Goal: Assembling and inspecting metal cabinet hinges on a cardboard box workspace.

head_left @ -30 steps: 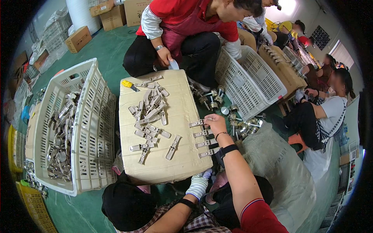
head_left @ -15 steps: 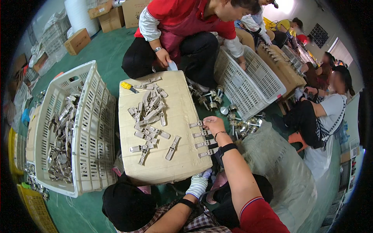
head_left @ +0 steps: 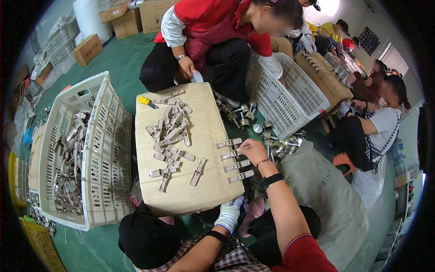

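Note:
My right hand is bare, its fingertips pinched at the outer end of a grey clip on the board's right edge. That clip is second from the far end of a row of several clips jutting over the edge. Anything between the fingertips is too small to make out. My left hand, in a striped glove, is closed by the near right corner of the cream-coloured board; what it holds is hidden. A loose heap of grey clips covers the board's middle left. A yellow-handled tool lies at its far left corner.
A white crate of metal parts stands left. Opposite, a person in red reaches into another white crate. Metal fittings lie on the floor beside a plastic sack. More people sit at the right.
My right hand has moved from the farthest clip in the row to the second one, slightly nearer me. The left hand stays by the board's corner. The person opposite has leaned to the right.

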A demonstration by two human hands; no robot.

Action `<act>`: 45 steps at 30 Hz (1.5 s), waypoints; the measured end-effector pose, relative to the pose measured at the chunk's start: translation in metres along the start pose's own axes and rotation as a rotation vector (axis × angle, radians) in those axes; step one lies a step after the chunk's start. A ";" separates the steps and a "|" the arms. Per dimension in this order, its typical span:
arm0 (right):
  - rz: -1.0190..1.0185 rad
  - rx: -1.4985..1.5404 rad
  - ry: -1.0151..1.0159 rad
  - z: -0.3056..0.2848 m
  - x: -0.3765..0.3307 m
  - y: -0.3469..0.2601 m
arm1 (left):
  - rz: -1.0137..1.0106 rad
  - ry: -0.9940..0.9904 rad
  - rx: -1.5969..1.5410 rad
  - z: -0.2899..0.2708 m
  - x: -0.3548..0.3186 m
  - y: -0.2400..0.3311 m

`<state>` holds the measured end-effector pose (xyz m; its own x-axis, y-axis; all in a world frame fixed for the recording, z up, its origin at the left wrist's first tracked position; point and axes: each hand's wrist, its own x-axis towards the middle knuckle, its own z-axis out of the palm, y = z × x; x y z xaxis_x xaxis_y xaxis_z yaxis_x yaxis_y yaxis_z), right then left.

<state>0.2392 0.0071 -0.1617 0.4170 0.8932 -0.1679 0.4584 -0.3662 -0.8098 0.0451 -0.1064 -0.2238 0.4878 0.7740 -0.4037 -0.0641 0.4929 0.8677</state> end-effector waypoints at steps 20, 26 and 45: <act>-0.114 0.162 0.054 0.001 -0.004 0.008 | 0.000 0.010 0.028 -0.001 0.002 -0.002; -0.088 0.115 -0.018 0.005 -0.002 0.002 | -0.029 -0.016 -0.014 -0.005 0.007 -0.015; -0.039 0.048 -0.063 0.009 0.015 0.019 | -0.124 0.006 0.059 0.004 -0.008 0.032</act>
<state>0.2471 0.0156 -0.1849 0.3482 0.9220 -0.1693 0.4347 -0.3188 -0.8422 0.0425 -0.0987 -0.1916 0.4835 0.7112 -0.5103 0.0475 0.5607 0.8266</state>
